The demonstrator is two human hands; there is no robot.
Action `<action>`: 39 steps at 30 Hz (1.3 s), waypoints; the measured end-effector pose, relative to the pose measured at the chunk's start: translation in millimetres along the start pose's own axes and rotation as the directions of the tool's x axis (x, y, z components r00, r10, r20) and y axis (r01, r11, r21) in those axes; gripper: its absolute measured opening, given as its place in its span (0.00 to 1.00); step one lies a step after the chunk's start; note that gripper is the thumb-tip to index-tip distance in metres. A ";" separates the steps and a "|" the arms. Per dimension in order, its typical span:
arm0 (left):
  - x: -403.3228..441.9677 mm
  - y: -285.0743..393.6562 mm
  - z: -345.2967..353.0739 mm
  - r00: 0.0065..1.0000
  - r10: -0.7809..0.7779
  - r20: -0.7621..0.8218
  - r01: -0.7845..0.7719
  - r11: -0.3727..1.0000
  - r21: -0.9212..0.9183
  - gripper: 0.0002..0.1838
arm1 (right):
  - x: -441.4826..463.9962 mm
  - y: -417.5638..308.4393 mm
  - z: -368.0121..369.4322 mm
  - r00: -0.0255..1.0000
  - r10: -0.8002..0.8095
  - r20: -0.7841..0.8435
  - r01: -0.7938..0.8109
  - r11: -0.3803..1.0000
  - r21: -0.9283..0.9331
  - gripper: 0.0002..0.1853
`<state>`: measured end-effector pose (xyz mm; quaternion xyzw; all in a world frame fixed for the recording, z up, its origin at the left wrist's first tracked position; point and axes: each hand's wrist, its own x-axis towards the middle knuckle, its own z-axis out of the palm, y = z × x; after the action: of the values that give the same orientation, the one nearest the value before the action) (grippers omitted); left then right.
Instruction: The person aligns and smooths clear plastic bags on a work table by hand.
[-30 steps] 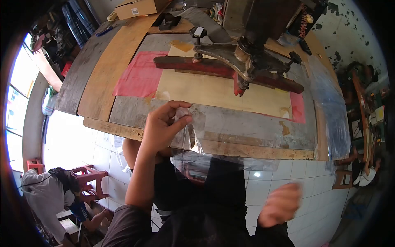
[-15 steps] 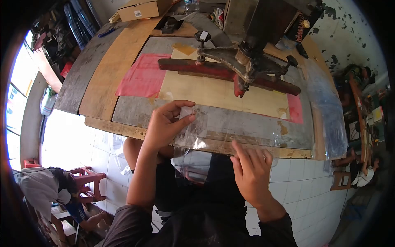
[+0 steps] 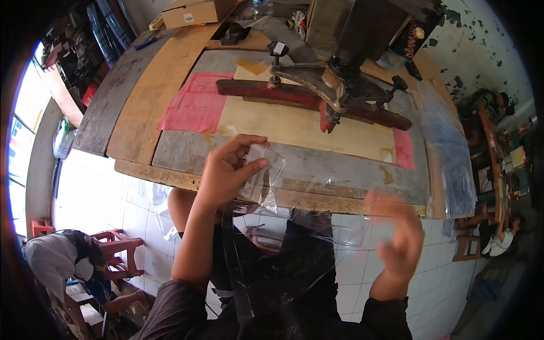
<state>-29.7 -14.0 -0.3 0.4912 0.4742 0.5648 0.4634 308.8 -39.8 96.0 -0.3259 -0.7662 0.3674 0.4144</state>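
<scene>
My left hand (image 3: 228, 173) is closed, pinching one end of a clear plastic sheet (image 3: 272, 184) between thumb and fingers. The sheet hangs over the worktable's front edge and above my lap, and its glossy folds catch the light. Off to the right, my right hand (image 3: 401, 241) is raised in front of the table edge. Motion smears its fingers, so I cannot see whether they touch the film. Beyond both hands, a press with a long red-brown bar (image 3: 306, 101) stands over a cream sheet (image 3: 266, 122) with pink material (image 3: 195, 105) at its ends.
A stack of clear plastic sheets (image 3: 447, 153) lies along the table's right side. A cardboard box (image 3: 198, 12) and a blue pen (image 3: 145, 43) are at the back left. One person (image 3: 68, 260) bends low at lower left by a red stool (image 3: 122, 252); another person (image 3: 501, 241) is far right.
My right hand has moved right, away from the middle of the sheet, and is blurred. The sheet now hangs differently, spreading lower over my lap. My left hand keeps its pinch in nearly the same place.
</scene>
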 end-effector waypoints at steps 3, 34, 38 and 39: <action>-6.7 3.5 9.9 0.997 0.040 0.068 -0.031 0.993 -0.116 0.25 | 28.1 40.0 8.3 0.992 -0.117 -0.048 0.090 0.919 -0.384 0.34; -9.4 3.2 23.9 0.983 -0.088 0.159 0.086 0.996 0.019 0.20 | 46.5 75.5 -24.5 0.795 0.529 0.296 -0.469 0.847 -0.252 0.13; -9.0 2.8 23.2 0.982 -0.108 0.156 0.111 0.994 -0.012 0.19 | 47.5 74.1 -25.5 0.800 0.518 0.301 -0.455 0.852 -0.257 0.12; -8.7 1.3 22.8 0.985 -0.090 0.150 0.090 0.996 0.003 0.19 | 47.5 74.3 -26.0 0.800 0.519 0.301 -0.456 0.852 -0.257 0.12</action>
<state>-6.4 -20.9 1.5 0.5096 0.4585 0.5055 0.5239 325.0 44.4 62.9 -0.4742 -0.7471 0.4477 0.1287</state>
